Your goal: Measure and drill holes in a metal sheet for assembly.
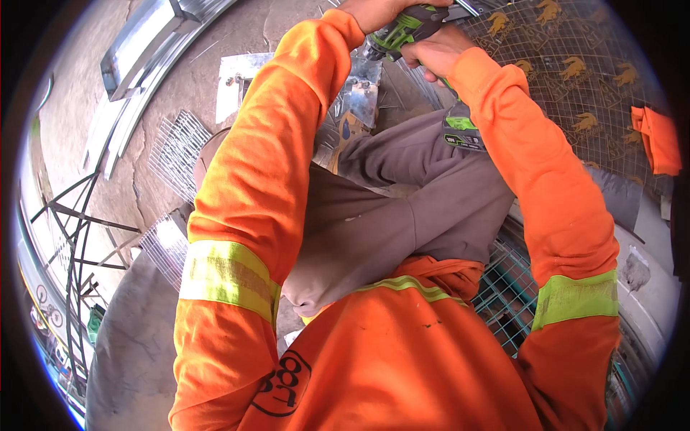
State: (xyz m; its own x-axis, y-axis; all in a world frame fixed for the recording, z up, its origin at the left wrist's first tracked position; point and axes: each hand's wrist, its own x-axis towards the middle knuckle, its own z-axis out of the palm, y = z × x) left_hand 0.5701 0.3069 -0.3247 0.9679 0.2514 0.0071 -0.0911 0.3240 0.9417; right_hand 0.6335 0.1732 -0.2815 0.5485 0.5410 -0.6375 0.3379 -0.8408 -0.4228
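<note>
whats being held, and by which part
A green-and-black pistol-shaped cordless drill, by its handle, in the right hand. The left hand is at its body; whether it grips cannot be told.

The floor down there is brownish and cracked (one crack runs long and crooked), and on it I see shiny metal channels off to the left, wire mesh nearer in, and metal plates with thin rods scattered around them
</note>
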